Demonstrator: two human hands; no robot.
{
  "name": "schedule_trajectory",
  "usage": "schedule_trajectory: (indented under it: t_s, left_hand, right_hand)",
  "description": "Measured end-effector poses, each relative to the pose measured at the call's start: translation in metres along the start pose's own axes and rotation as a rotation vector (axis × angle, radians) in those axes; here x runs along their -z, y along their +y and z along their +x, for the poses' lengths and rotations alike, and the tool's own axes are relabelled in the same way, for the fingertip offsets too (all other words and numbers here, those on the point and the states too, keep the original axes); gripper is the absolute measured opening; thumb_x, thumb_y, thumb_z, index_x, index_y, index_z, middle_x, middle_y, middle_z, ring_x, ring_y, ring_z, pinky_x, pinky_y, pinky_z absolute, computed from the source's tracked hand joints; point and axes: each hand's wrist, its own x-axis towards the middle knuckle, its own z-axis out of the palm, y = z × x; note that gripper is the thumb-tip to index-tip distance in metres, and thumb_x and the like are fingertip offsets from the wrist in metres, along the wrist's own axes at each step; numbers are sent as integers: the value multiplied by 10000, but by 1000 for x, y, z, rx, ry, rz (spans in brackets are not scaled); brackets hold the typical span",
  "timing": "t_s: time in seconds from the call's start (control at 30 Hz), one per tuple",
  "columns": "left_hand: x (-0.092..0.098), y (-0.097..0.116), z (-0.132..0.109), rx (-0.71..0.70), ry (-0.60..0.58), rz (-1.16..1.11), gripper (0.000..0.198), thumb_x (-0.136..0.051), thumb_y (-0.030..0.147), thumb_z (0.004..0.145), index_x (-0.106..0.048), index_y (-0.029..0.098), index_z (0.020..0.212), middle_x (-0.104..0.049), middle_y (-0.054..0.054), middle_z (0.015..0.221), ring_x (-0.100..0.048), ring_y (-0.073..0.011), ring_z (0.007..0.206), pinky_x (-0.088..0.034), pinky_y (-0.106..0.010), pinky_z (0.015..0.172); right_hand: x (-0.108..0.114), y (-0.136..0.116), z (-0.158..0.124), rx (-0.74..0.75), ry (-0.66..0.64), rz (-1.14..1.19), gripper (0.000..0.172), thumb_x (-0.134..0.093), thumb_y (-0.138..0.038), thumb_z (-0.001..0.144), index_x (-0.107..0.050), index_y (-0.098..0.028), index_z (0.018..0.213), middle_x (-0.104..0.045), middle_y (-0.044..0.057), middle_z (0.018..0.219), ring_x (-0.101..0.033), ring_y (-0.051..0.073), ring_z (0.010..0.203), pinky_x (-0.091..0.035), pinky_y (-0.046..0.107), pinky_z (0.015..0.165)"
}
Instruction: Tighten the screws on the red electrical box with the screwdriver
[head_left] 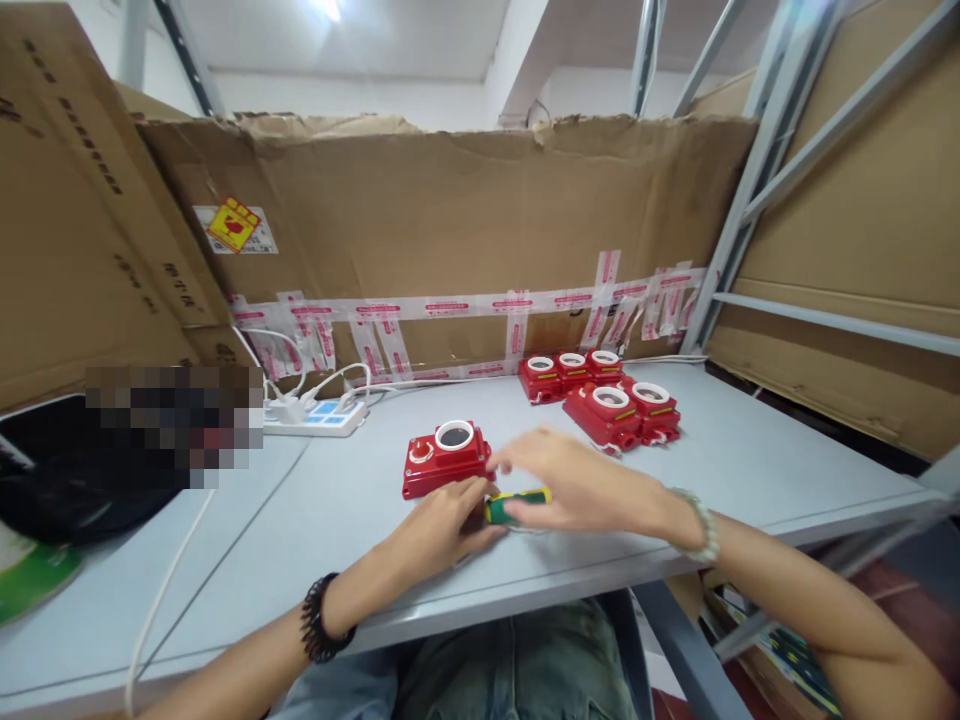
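Green-yellow handle (517, 504) lies between parted right fingers (526, 450); red box (448, 466) sits past left fingers (459, 492), their grip unclear from here

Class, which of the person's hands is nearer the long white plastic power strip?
Left. The left hand is in front and to the right of the power strip; the right hand is farther right.

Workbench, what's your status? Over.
Left hand at green-yellow handle's left end; right hand at its right. Red box just beyond. Other red boxes farther back, rightward.
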Motion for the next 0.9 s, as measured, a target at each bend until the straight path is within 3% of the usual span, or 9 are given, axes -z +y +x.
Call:
schedule_trajectory:
  t_s: [0.13, 0.37, 0.47, 0.63, 0.77, 0.83, 0.9]
  left_hand:
    - [6, -3, 0, -6, -31, -43, 186, -613, 273, 886, -595, 157, 1031, -663, -65, 922, -619, -209, 806, -469, -300, 705]
    - [13, -4, -1, 98, -105, -245, 213, -617, 276, 872, -609, 164, 1053, -643, -15, 789, -567, -158, 676, -435, -260, 625]
    - [16, -3, -3, 102, -140, -346, 269, -604, 259, 877, -531, 181, 1123, -648, -1, 816, -557, -142, 669, -446, -255, 641]
    - [17, 1, -6, 69, -199, -388, 420, -613, 263, 881, -431, 226, 1258, -657, 21, 829, -528, -122, 654, -443, -242, 652]
    - [20, 3, -9, 49, -224, -371, 345, -626, 286, 883, -496, 223, 1197, -659, 21, 797, -550, -125, 662, -462, -239, 650]
    - [27, 1, -9, -18, -137, -330, 308, -642, 319, 880, -541, 223, 1155, -675, -4, 860, -597, -145, 745, -488, -262, 716]
    - [37, -6, -5, -88, 84, -239, 225, -623, 344, 894, -587, 214, 1074, -680, -43, 955, -623, -177, 862, -493, -304, 808]
  right_hand:
    - [-16, 15, 9, 15, -168, 14, 236, -679, -284, 770, -644, -149, 961, -675, 80, 934, -588, 215, 886, -448, 354, 852]
    - [-19, 30, 10, 1, -240, 115, 315, -639, -234, 824, -623, -135, 1123, -701, 83, 956, -603, 193, 838, -440, 290, 759]
    - [-7, 35, 7, 46, -97, 134, 268, -611, -219, 852, -647, -131, 1103, -708, 93, 1014, -622, 195, 881, -456, 307, 826]
    - [9, 49, 8, -10, 309, 111, 344, -606, -197, 851, -612, -128, 1189, -689, 111, 1132, -640, 194, 980, -483, 310, 865]
    - [4, 55, 13, -22, 417, 64, 336, -631, -180, 816, -598, -131, 1147, -692, 99, 1057, -641, 188, 913, -503, 323, 830]
    - [4, 52, 15, -21, 479, 81, 329, -637, -169, 797, -584, -139, 1120, -682, 87, 1033, -633, 177, 883, -504, 309, 806]
    - [9, 48, 18, -19, 581, 117, 354, -635, -169, 786, -556, -145, 1131, -662, 71, 1013, -619, 156, 844, -497, 283, 774]
